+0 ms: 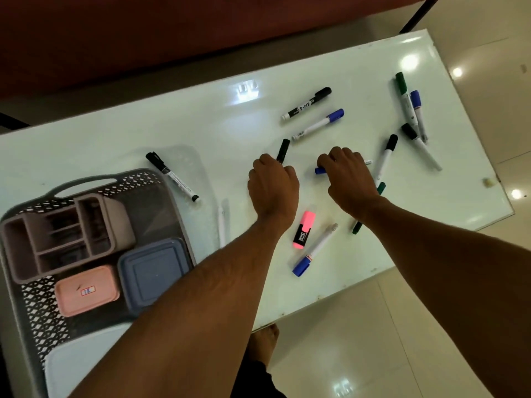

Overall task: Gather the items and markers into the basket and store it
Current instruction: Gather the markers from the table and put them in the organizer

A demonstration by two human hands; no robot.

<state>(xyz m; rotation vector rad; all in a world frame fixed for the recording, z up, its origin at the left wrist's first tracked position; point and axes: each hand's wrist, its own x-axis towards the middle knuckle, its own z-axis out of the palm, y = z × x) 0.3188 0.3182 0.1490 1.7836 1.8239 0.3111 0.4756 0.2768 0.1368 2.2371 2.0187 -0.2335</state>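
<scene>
A grey lattice basket (37, 311) stands at the table's left end. It holds a grey organiser (66, 237), a blue lidded box (155, 271), a pink box (86, 291) and a white lid (80, 366). Several markers lie scattered over the white table (201, 124). My left hand (273, 188) is closed around a black marker (283, 149) at mid table. My right hand (349, 179) grips a blue-capped marker (319, 170) just to the right. A pink highlighter (304, 229) and a blue-capped marker (314, 251) lie below my hands.
More markers lie apart: a black one (172, 176) by the basket, a black one (307, 103) and a blue one (319, 124) farther back, a cluster (411, 110) at the far right. A dark sofa (143, 33) runs behind the table. Tiled floor (373, 340) lies in front.
</scene>
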